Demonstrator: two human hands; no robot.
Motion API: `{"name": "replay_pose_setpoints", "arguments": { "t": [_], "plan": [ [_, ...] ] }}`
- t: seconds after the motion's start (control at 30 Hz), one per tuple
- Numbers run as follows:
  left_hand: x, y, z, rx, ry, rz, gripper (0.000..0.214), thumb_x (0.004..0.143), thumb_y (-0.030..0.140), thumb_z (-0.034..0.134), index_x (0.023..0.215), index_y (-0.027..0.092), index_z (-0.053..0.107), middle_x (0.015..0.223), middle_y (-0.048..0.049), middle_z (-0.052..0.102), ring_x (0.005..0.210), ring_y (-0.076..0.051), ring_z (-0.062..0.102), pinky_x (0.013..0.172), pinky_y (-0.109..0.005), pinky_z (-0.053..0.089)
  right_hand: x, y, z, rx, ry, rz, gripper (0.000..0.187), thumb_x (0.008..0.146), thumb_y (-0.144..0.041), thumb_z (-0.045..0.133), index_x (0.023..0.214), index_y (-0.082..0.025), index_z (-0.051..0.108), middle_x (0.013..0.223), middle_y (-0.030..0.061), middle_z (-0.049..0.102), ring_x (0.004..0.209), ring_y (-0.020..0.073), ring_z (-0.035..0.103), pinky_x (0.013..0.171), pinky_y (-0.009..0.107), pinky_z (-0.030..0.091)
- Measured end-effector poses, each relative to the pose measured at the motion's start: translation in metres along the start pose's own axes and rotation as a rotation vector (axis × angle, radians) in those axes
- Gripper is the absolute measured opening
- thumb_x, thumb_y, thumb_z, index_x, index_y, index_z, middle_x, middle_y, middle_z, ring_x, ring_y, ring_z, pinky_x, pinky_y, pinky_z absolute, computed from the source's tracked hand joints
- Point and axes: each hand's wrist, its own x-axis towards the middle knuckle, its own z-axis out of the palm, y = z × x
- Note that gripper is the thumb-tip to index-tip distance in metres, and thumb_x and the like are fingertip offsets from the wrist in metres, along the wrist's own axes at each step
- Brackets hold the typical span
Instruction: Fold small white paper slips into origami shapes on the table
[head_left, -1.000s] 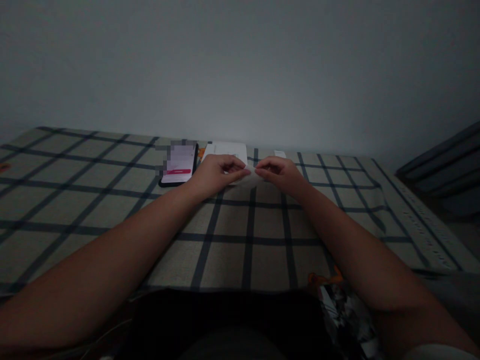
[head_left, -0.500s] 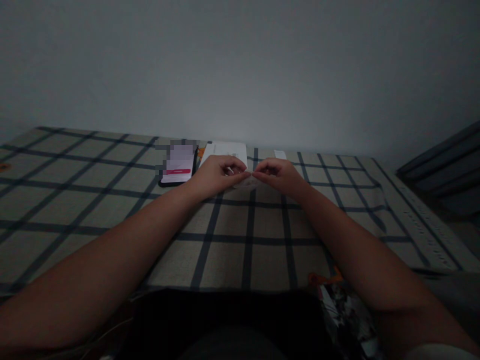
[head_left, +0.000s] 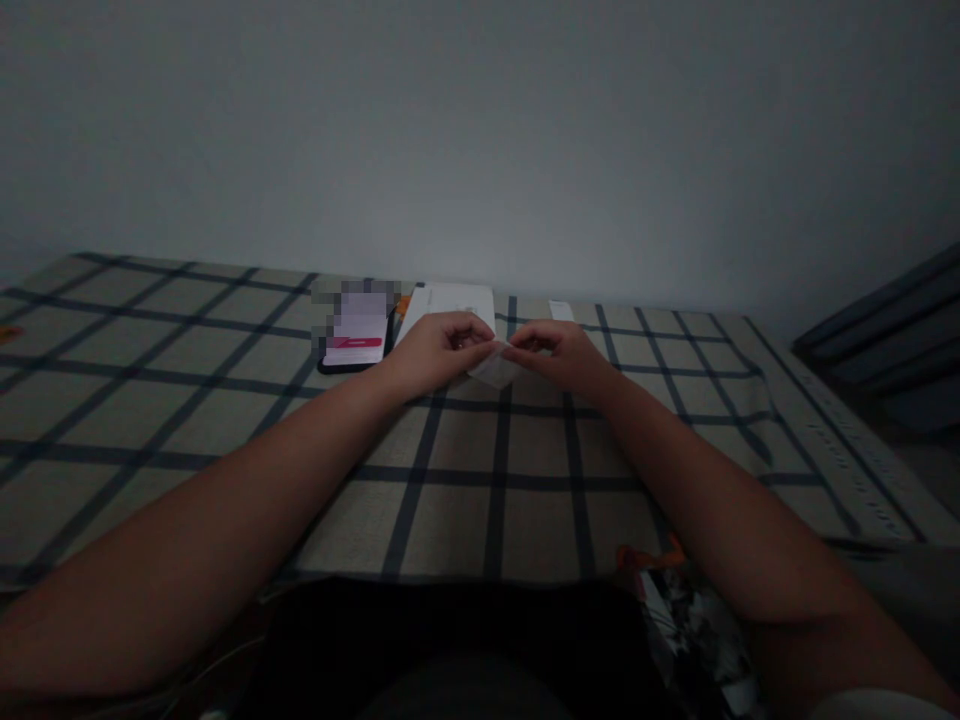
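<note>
Holding thin translucent sheet (head_left: 495, 374) w/ both hands, R of smartphone (head_left: 356, 340) & approx. level w/ phone's near edge. Just R of phone: L hand (head_left: 435, 348), w/ grip pinched closed, thumb to index, on sheet's upper edge. Farther R of phone: R hand (head_left: 562, 348), w/ grip likewise nipped tight at thumb & index, on same edge. Close together at the fingertips; can't tell if touching. Curled in, other fingers of both hands. Hangs down below the pinch, pale, narrowing toward bottom; height above cloth unclear.

Under phone & all around it: checked cloth (head_left: 465, 450), beige w/ dk. blue lines, & w/ printed lettering along far R margin. On phone: lit screen, pinkish, w/ magenta bar low down; upper & L pts. pixelated. Immed. R of phone, partly hidden by L hand: flat white box or booklet (head_left: 454, 297), w/ faint print. Btwn phone & that: bit of sth. orange (head_left: 403, 305). Well R of phone, partly behind R hand: small white item (head_left: 560, 310), too small to ID.

Far L of phone, at frame edge: another orange item (head_left: 9, 334), cut off. Nearer the person than phone & well to R: patterned black-and-white bag-like item (head_left: 694, 625) w/ orange pt. on top, blurry. Behind phone: plain gray wall (head_left: 480, 140). Far R of phone: dk. ridged item (head_left: 892, 345), too dim to ID.
</note>
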Motion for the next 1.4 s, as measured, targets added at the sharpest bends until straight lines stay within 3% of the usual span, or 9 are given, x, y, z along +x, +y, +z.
{"name": "replay_pose_setpoints", "arguments": {
  "t": [0.13,0.33,0.53,0.67,0.77,0.93,1.2,1.4],
  "plan": [
    [0.0004,0.0016,0.0002,0.028,-0.011,0.026,0.037,0.088,0.049,0.057,0.08,0.015,0.069,0.066,-0.001,0.059,0.062,-0.012,0.053,0.056,-0.024,0.041,0.0001,-0.0002,-0.001,-0.016,0.027,-0.004,0.033,0.085,-0.049,0.064,0.083,-0.016,0.069,0.078,0.003,0.068,0.068,0.0121,0.057,0.063,0.025,0.043],
    [-0.0003,-0.0029,0.0042,-0.006,0.025,0.013,0.034,0.073,0.043,0.076,0.091,0.015,0.069,0.07,-0.001,0.063,0.062,-0.012,0.056,0.057,-0.023,0.044,0.0006,0.0027,-0.0004,0.01,0.065,0.012,0.034,0.085,-0.049,0.064,0.085,-0.016,0.069,0.077,0.0026,0.066,0.067,0.0113,0.055,0.062,0.025,0.042],
    [0.0002,-0.0023,0.003,0.012,0.009,0.0,0.032,0.076,0.043,0.074,0.09,0.015,0.069,0.067,-0.0011,0.063,0.058,-0.01,0.054,0.054,-0.022,0.044,0.0002,0.0001,0.0015,0.053,-0.01,0.061,0.037,0.084,-0.053,0.064,0.085,-0.016,0.067,0.073,0.0003,0.061,0.062,0.0098,0.049,0.056,0.023,0.036],
    [0.0003,-0.0011,0.0022,0.007,0.018,-0.022,0.034,0.076,0.043,0.073,0.094,0.015,0.07,0.074,-0.0032,0.067,0.062,-0.012,0.058,0.055,-0.023,0.045,-0.0002,-0.0019,0.0004,0.027,0.007,0.059,0.036,0.084,-0.052,0.065,0.079,-0.016,0.066,0.068,-0.0011,0.058,0.061,0.0097,0.046,0.055,0.024,0.034],
    [-0.0003,-0.0018,0.0014,0.044,-0.065,-0.058,0.033,0.079,0.045,0.069,0.092,0.015,0.071,0.076,-0.0049,0.068,0.064,-0.014,0.06,0.053,-0.023,0.044,0.0,0.0008,-0.0003,0.021,0.028,0.063,0.035,0.084,-0.05,0.064,0.079,-0.016,0.065,0.068,-0.0013,0.057,0.061,0.0097,0.046,0.056,0.024,0.034],
    [-0.0008,-0.0028,0.0003,0.101,-0.144,-0.078,0.031,0.079,0.044,0.067,0.089,0.015,0.072,0.07,-0.0033,0.068,0.061,-0.015,0.061,0.05,-0.023,0.041,0.0011,0.0045,-0.0005,0.06,0.049,0.102,0.033,0.083,-0.048,0.066,0.082,-0.015,0.066,0.072,0.0004,0.061,0.062,0.0101,0.049,0.057,0.024,0.038],
    [0.0,0.0012,0.0011,0.057,0.036,-0.065,0.03,0.074,0.044,0.073,0.082,0.015,0.068,0.065,-0.0016,0.062,0.057,-0.013,0.056,0.051,-0.024,0.04,0.0021,0.0071,0.0018,0.201,-0.066,0.157,0.034,0.078,-0.044,0.072,0.097,-0.016,0.07,0.092,0.0058,0.073,0.08,0.0161,0.065,0.071,0.03,0.051],
    [-0.0021,0.0063,-0.0012,0.163,-0.128,-0.066,0.036,0.082,0.047,0.062,0.064,0.017,0.065,0.052,0.002,0.052,0.048,-0.01,0.043,0.048,-0.025,0.03,0.0034,0.0049,0.0006,0.275,-0.001,0.204,0.034,0.076,-0.042,0.074,0.093,-0.013,0.07,0.091,0.0079,0.072,0.08,0.0169,0.066,0.072,0.031,0.054]
  ]
}}
